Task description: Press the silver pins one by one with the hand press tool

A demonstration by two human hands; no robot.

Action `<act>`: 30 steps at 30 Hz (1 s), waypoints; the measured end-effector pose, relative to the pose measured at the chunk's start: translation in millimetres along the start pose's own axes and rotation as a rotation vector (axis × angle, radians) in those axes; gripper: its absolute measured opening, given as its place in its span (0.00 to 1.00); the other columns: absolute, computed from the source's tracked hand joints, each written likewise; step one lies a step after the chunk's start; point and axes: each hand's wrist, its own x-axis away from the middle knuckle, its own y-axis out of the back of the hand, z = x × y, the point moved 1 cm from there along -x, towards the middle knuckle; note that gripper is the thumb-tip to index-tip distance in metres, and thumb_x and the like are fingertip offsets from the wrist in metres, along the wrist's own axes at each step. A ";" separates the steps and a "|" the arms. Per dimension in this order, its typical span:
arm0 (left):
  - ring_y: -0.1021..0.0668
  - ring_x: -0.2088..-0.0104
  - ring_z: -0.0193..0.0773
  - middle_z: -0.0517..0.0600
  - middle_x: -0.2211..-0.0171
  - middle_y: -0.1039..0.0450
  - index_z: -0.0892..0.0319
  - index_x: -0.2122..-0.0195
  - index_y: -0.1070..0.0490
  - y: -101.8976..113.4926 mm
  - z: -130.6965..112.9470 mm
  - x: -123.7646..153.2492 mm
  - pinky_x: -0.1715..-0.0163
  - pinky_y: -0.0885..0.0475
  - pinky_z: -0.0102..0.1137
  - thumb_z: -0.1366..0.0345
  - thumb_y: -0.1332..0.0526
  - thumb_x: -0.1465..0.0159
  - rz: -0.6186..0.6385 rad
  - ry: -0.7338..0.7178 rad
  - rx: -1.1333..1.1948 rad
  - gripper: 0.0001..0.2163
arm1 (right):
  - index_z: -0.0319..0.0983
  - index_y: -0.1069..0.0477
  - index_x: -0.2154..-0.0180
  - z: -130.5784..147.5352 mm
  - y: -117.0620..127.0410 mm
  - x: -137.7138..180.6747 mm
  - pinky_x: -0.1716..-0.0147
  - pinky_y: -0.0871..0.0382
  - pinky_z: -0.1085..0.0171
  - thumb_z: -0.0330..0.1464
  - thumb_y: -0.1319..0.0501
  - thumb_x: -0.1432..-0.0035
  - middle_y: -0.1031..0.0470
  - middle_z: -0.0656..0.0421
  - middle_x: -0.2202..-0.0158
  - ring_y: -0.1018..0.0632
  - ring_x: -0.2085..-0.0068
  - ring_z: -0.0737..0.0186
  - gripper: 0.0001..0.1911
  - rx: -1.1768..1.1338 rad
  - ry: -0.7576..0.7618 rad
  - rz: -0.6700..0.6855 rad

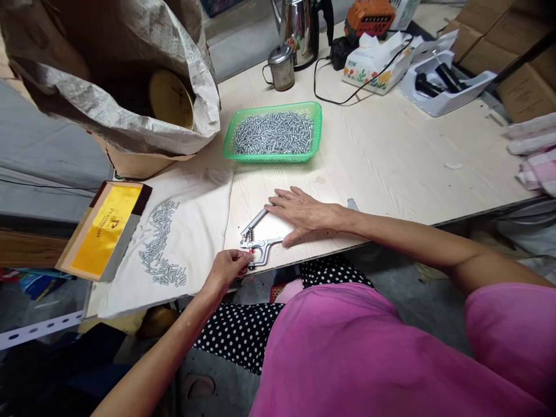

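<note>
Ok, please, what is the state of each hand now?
Left hand: closed, pinching at the metal pliers; anything held is unclear.
Right hand: open, palm down, at the same pliers.

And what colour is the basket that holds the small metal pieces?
The basket is green, slightly see-through; it shows in the head view, the only one.

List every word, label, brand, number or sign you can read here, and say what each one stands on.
"P", on the yellow box; a longer word beginning with P stands beside it, but the rest is too blurred to quote.
"20V", upside down, as best I can tell, on the orange battery pack.
Too small or blurred to read: the print on the tissue box and the marks on the cardboard box.
</note>
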 end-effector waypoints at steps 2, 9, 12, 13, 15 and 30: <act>0.31 0.80 0.30 0.45 0.83 0.31 0.63 0.74 0.23 0.2 0.5 0.9 0.78 0.35 0.27 0.49 0.24 0.60 -0.006 -0.012 -0.012 0.22 | 0.33 0.45 0.31 4.3 2.1 -0.8 0.37 0.46 0.35 0.58 0.32 0.47 0.38 0.39 0.34 0.40 0.34 0.33 0.54 0.021 0.017 0.015; 0.29 0.78 0.33 0.47 0.81 0.29 0.62 0.75 0.23 -0.3 1.2 1.5 0.77 0.34 0.28 0.47 0.25 0.60 -0.021 -0.037 -0.045 0.23 | 0.34 0.41 0.34 19.7 1.1 8.1 0.44 0.41 0.40 0.47 0.33 0.42 0.30 0.42 0.43 0.33 0.43 0.38 0.42 0.036 -0.024 -0.033; 0.29 0.78 0.33 0.47 0.81 0.29 0.62 0.75 0.23 1.0 4.7 1.4 0.76 0.34 0.28 0.46 0.26 0.56 -0.006 -0.059 -0.075 0.22 | 0.34 0.40 0.35 23.5 -3.4 12.8 0.44 0.43 0.40 0.43 0.34 0.39 0.28 0.43 0.45 0.32 0.46 0.40 0.38 0.019 -0.021 -0.076; 0.29 0.79 0.34 0.48 0.81 0.29 0.62 0.75 0.24 1.8 6.5 2.1 0.76 0.34 0.29 0.46 0.27 0.53 -0.008 -0.070 -0.110 0.21 | 0.34 0.40 0.35 24.7 -5.0 14.1 0.44 0.44 0.41 0.42 0.34 0.38 0.28 0.44 0.46 0.31 0.47 0.41 0.36 0.022 -0.019 -0.091; 0.27 0.77 0.37 0.49 0.79 0.28 0.61 0.75 0.24 3.3 9.4 5.1 0.74 0.31 0.31 0.48 0.31 0.45 -0.090 -0.147 -0.243 0.19 | 0.34 0.40 0.35 27.2 -8.2 16.1 0.44 0.44 0.42 0.41 0.36 0.36 0.26 0.45 0.48 0.31 0.48 0.43 0.33 0.039 -0.014 -0.113; 0.28 0.45 0.54 0.62 0.40 0.31 0.61 0.33 0.41 -42.7 -38.4 -24.3 0.46 0.28 0.48 0.58 0.33 0.34 -0.087 -1.043 -1.060 0.32 | 0.31 0.40 0.38 28.2 -18.7 37.8 0.48 0.36 0.47 0.44 0.29 0.41 0.29 0.41 0.45 0.30 0.48 0.44 0.39 -0.044 -0.091 -0.182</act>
